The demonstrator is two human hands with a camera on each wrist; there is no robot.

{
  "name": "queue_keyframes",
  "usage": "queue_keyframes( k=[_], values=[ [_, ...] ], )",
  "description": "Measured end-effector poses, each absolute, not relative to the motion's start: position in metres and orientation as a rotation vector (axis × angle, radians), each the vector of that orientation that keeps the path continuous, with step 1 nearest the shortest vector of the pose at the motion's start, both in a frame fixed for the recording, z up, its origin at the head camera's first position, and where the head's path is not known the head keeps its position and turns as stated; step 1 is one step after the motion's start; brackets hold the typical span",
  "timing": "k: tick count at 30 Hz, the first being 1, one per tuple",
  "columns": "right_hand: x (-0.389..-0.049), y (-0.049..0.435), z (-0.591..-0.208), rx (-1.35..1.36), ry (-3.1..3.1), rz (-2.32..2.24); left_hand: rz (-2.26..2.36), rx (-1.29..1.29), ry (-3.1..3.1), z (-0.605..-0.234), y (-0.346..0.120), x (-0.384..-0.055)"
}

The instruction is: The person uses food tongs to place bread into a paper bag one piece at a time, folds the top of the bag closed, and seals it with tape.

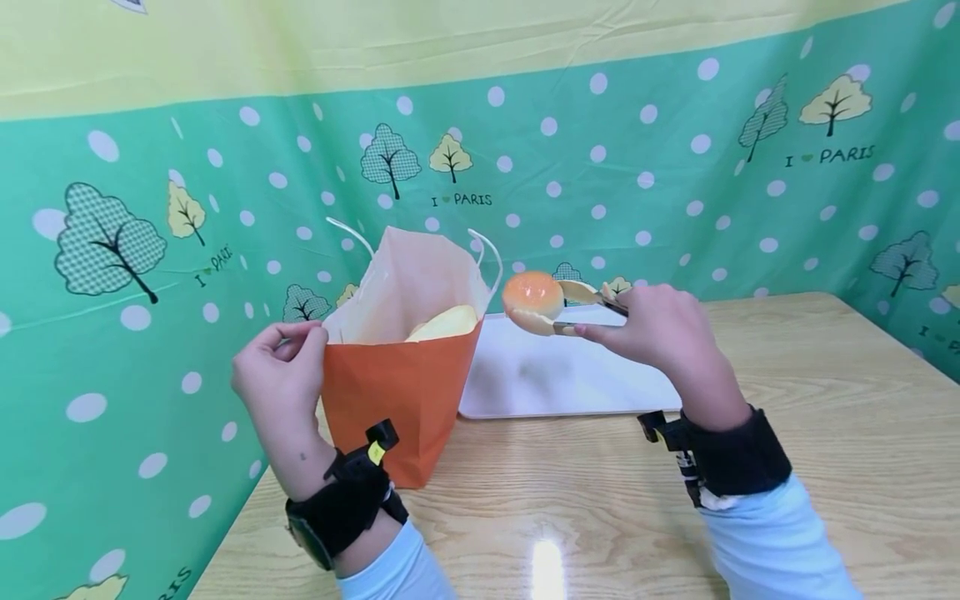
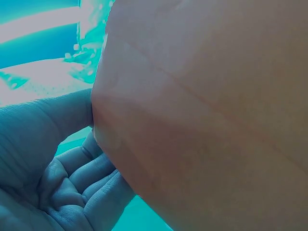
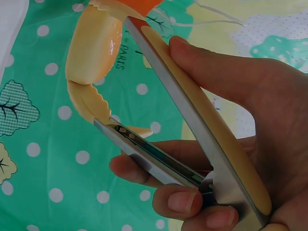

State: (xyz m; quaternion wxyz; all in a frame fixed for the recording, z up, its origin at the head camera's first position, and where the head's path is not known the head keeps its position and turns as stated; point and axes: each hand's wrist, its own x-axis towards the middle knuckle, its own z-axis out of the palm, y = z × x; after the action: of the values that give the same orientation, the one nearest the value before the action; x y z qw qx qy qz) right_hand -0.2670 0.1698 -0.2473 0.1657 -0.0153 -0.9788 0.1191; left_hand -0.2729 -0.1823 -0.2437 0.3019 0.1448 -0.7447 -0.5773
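My left hand (image 1: 281,375) pinches the top left edge of an orange paper bag (image 1: 390,392) between thumb and fingers. The bag stands upright with its mouth open, its inside pale, and a pale yellow piece of food (image 1: 448,323) shows within. In my right hand (image 1: 660,329) is a pair of tongs (image 3: 192,110) with metal arms and cream, scalloped tips. Between those tips sits a glossy round bun (image 1: 534,293), held up just right of the bag's mouth. The right wrist view shows the bun (image 3: 91,48) side-on, clasped from both sides.
A white tray (image 1: 570,375) lies on the wooden table (image 1: 810,467) behind and below the bun, right of the bag. White string handles (image 1: 491,258) rise from the bag's rim. A green dotted cloth (image 1: 622,150) hangs behind and along the left.
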Motion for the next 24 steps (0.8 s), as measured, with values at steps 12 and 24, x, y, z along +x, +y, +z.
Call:
queue_keyframes(
  k=[12,24],
  values=[
    [-0.242,0.176,-0.23,-0.089,-2.705,0.375,-1.515,0.404,-2.007,-0.245,-0.182,-0.275],
    [-0.222,0.178,-0.221,-0.154,-2.618,0.407,-1.52,0.398,-2.004,-0.245,-0.18,-0.275]
  ],
)
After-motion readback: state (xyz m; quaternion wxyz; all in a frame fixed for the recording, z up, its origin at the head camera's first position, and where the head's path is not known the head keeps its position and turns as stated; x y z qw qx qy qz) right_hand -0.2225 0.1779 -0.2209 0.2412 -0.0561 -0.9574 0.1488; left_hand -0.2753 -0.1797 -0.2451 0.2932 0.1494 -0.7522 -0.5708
